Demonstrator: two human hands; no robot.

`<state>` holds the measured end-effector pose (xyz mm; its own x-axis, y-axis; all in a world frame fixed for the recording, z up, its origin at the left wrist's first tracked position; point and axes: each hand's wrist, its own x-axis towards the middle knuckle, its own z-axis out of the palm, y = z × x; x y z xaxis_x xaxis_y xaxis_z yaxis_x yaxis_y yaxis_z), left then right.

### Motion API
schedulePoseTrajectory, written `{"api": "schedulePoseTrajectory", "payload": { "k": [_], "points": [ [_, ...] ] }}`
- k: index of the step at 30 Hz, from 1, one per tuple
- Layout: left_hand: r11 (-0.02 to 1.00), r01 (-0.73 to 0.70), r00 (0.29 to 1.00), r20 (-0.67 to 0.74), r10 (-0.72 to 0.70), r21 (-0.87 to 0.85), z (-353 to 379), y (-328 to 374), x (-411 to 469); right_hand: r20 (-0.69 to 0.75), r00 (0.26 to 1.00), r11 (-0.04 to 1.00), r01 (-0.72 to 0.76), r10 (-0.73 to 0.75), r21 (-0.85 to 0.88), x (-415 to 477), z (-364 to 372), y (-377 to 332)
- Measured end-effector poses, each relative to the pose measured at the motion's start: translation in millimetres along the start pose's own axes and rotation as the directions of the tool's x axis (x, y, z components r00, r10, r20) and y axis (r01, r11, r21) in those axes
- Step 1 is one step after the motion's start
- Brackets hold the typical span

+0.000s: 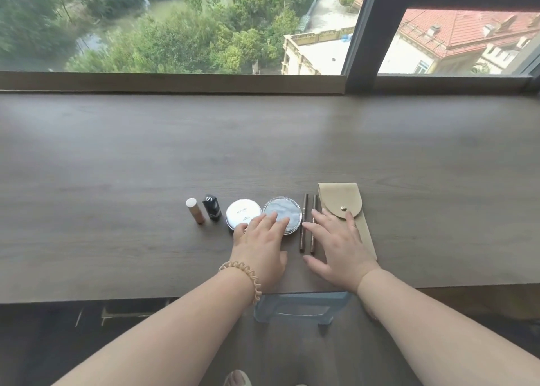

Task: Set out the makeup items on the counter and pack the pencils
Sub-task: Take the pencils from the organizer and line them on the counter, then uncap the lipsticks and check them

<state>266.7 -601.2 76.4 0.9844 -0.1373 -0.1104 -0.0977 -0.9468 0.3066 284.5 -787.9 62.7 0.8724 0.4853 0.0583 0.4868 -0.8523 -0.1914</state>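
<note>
Resting relaxed left hand (pixel 261 248) flat on compacts (pixel 242 211); spreading unclenched right hand (pixel 339 245) over pencils (pixel 304 210) and pouch (pixel 336 195), likely aligning them.

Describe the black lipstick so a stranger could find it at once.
On the dark wood counter below the window, a row of makeup sits near the front edge. Second from its left is the lipstick, between a white-capped beige stick and a white round compact: the only black, square-sided tube.

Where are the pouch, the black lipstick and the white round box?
pouch (pixel 333 197): head view, on its folded flap.
black lipstick (pixel 211 208): head view, on the middle of its case.
white round box (pixel 242 211): head view, on its lid.
</note>
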Motion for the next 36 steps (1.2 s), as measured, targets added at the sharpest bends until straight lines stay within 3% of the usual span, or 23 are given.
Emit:
{"api": "schedulePoseTrajectory", "payload": {
  "k": [5, 10, 19, 29, 31, 36],
  "points": [
    [0.999, 0.037, 0.990, -0.137, -0.037, -0.001, -27, -5, -13, -0.160, 0.987, 0.998, 0.029, -0.020, 0.053, 15, -21, -21],
    [0.981, 0.189, 0.942, -0.276, -0.192, -0.036, -57, -30, -36, -0.240, 0.968, 0.991, 0.099, -0.074, 0.093, 45, -36, -60],
    [0.924, 0.358, 0.881, -0.280, -0.382, -0.134, -78, -98, -46, -0.104, 0.994, 0.988, -0.009, 0.025, 0.155, 95, -20, -134],
    [0.961, 0.194, 0.955, -0.186, -0.231, -0.197, -73, -150, -14, -0.069, 0.950, 0.930, -0.281, 0.305, 0.236, 135, 13, -166],
    [0.967, 0.140, 0.964, -0.192, -0.182, -0.214, -77, -153, -9, -0.110, 0.936, 0.920, -0.298, 0.334, 0.257, 132, 10, -166],
    [0.961, -0.053, 0.973, -0.231, -0.012, -0.271, -103, -139, 7, -0.252, 0.876, 0.833, -0.250, 0.411, 0.493, 125, -29, -168]
  ]
}}
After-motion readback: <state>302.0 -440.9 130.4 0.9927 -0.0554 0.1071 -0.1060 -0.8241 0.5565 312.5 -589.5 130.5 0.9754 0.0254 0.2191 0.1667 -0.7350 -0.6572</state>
